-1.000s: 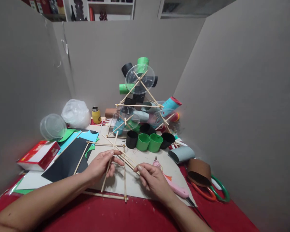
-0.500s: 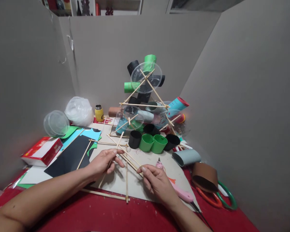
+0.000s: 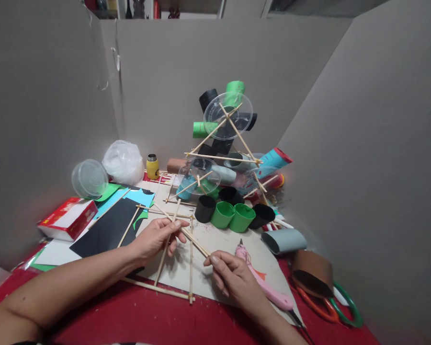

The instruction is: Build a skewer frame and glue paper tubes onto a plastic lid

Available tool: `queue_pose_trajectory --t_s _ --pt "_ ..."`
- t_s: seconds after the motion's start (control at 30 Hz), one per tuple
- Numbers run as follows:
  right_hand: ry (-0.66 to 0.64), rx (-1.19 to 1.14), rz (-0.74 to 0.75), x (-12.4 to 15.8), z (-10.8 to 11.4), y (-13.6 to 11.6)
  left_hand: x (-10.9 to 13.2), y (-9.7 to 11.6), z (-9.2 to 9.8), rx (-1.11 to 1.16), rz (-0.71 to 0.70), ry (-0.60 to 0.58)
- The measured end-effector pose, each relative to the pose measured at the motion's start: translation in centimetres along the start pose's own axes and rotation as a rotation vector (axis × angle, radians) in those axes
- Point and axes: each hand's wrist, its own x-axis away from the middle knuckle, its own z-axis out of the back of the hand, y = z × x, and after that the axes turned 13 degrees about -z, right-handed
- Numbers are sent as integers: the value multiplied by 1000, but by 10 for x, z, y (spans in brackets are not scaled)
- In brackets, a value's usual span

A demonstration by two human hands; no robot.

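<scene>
In the head view, the left hand (image 3: 158,239) is closed around a thin wooden stick (image 3: 160,268) that slants down over the cardboard sheet (image 3: 215,235). The right hand (image 3: 233,280) pinches the near end of a pair of sticks (image 3: 197,245) crossing it. Both are held just above the stick frame (image 3: 191,278) lying on the sheet, on the red table (image 3: 147,316). The step looks like lining up a crossing. Fixing it would call for a steady hold and the pink glue gun (image 3: 269,290) just beside the right hand.

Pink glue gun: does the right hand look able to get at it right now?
Likely yes: the glue gun lies just beside the right hand with nothing between, though its fingers pinch a stick.
</scene>
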Motion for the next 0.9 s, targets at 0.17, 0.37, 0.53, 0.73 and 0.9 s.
queue_pose_trajectory --t_s 0.17,0.37,0.53,0.73,0.9 --pt "-11 12 40 0 0 1 2 3 -1 92 58 -1" --pt "-13 -27 52 0 1 4 4 5 -3 181 120 -39" --pt "-26 -23 53 0 1 3 6 4 -5 136 92 -56" --pt "65 -32 63 1 -1 0 6 17 -2 -4 14 -29" --pt "256 -139 147 0 -1 -3 5 52 7 -124 -168 86"
